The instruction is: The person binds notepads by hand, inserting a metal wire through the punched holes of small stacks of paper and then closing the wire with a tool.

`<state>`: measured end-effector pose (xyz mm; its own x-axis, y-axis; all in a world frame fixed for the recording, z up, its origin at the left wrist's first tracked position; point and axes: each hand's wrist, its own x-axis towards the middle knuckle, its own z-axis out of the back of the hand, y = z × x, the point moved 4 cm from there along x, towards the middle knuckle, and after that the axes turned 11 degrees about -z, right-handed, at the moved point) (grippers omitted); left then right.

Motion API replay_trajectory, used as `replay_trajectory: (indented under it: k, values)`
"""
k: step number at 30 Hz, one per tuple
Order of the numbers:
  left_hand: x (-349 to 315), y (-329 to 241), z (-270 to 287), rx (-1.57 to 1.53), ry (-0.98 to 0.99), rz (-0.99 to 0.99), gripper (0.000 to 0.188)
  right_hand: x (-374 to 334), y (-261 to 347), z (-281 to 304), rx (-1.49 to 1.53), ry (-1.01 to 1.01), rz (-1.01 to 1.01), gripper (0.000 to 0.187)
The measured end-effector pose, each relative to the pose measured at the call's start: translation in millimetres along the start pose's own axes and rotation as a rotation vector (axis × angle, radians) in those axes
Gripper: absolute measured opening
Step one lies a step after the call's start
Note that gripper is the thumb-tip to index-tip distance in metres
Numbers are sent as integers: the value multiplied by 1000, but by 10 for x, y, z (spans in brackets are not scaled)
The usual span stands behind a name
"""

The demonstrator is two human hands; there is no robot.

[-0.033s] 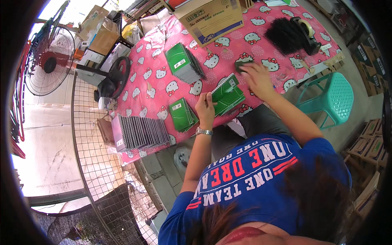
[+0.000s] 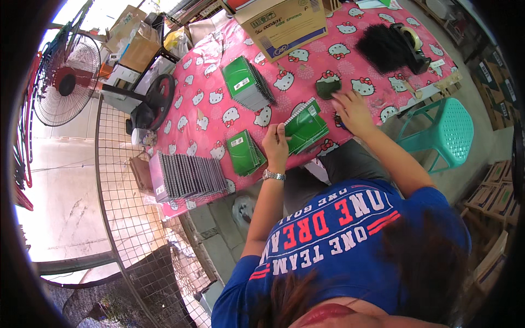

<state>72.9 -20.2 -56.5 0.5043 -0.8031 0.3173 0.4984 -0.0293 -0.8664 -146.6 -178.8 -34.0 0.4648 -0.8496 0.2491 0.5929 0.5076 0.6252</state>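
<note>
From my end, at the table's left edge I have a row of grey-edged notebooks [image 2: 188,177] with a pale purple cover at its end. Right of it lie a low pile of green notebooks [image 2: 243,153] and, farther back, a taller green stack [image 2: 240,79] with dark bound edges. My left hand [image 2: 276,145] is closed on the near-left corner of a green notebook [image 2: 306,128], thumb on top, at the table's front edge; a row of holes runs along its far-left side. My right hand [image 2: 353,112] has its fingers loosely parted, with nothing visible in them, just beside a small dark green pad [image 2: 328,89]; I can't tell whether they touch. I judge the step in hand as steadying the notebook while the right hand works at the pad; the next move calls for a firm left pinch and a light right touch.

Containers: the brown carton [image 2: 141,57] at far left has clear plastic by its top; the white tub [image 2: 143,138] hides its contents; the large carton [image 2: 290,33] has its inside out of view.
</note>
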Motion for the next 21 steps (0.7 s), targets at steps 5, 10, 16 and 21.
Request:
replay_trajectory:
  k: [5, 10, 16, 21]
  values:
    - [-36, -79, -13, 107, -37, -214, 21, -642, -424, -175, -441, 155, 100, 54]
    - [-13, -151, -58, -72, -118, -89, 24, -567, 242, -38, 214, 72, 0, 58]
    - [-24, -129, 10, -42, -94, -84, 17, -436, 884, -134, 385, 287, 214, 57]
    - [-80, -108, 5, -4, -74, -130, 14, -412, 982, -161, 224, 240, 323, 57]
